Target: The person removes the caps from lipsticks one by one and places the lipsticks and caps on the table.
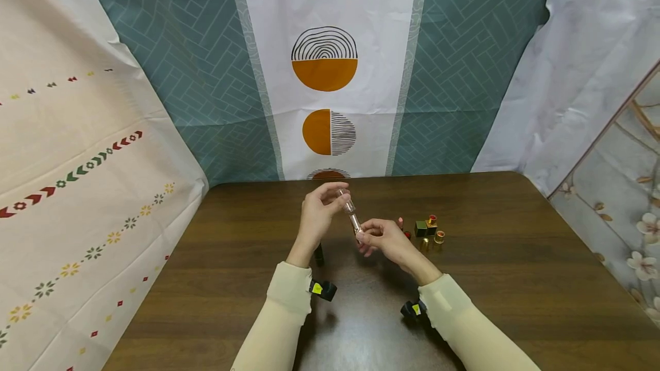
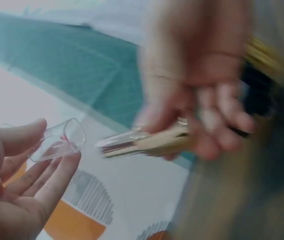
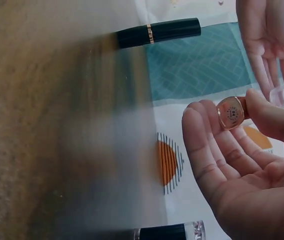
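Note:
My left hand (image 1: 318, 213) holds a clear plastic cap (image 2: 64, 142) between thumb and fingers, its open end facing the other hand. My right hand (image 1: 389, 239) pinches a shiny gold lipstick tube (image 2: 154, 142), blurred in the left wrist view. A small gap separates cap and tube there, and in the head view they line up end to end above the table. The right wrist view shows the tube's round base (image 3: 230, 113) with a printed label, held between thumb and fingers.
On the brown wooden table (image 1: 247, 279), a dark tube with a gold band (image 3: 177, 31) stands beside the left wrist. Right of the right hand are a dark green square cap (image 1: 421, 228), an uncapped red lipstick (image 1: 432, 220) and a gold ring-shaped piece (image 1: 439, 237). Patterned cloths hang behind.

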`<action>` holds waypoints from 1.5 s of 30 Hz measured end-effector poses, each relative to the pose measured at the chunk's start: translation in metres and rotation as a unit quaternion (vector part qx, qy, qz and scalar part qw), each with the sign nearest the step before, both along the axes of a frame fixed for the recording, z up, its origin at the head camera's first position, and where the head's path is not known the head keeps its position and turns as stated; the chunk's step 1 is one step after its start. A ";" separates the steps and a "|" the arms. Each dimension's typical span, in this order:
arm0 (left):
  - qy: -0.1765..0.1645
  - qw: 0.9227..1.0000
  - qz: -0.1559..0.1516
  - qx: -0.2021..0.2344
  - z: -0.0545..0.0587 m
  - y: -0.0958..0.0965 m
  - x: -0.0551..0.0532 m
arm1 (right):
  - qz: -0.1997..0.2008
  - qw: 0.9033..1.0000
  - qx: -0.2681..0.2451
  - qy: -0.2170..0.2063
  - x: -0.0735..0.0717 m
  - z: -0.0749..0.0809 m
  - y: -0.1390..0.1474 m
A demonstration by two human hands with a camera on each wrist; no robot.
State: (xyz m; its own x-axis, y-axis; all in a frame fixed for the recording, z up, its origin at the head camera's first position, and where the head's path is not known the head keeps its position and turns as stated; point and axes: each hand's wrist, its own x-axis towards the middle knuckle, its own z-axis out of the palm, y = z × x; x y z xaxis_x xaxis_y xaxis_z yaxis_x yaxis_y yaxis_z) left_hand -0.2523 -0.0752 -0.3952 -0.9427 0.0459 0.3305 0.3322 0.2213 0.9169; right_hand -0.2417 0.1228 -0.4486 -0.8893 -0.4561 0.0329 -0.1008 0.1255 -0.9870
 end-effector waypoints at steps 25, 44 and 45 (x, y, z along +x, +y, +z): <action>-0.005 1.000 -0.010 0.008 0.003 -0.001 0.000 | -0.006 1.000 -0.008 -0.002 -0.001 0.003 0.005; -0.004 0.999 -0.025 -0.042 -0.013 0.010 0.000 | -0.045 0.999 -0.024 -0.004 -0.005 0.025 0.024; -0.005 0.999 -0.025 -0.045 -0.013 0.011 0.000 | -0.047 0.999 -0.021 0.000 -0.006 0.026 0.025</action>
State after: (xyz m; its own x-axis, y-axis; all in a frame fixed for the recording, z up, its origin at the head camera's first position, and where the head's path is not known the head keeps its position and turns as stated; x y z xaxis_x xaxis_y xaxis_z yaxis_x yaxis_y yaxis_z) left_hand -0.2520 -0.0642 -0.4081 -0.9419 0.1213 0.3132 0.3353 0.2867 0.8974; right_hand -0.2472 0.1476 -0.4222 -0.9281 -0.3689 0.0496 -0.0897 0.0924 -0.9917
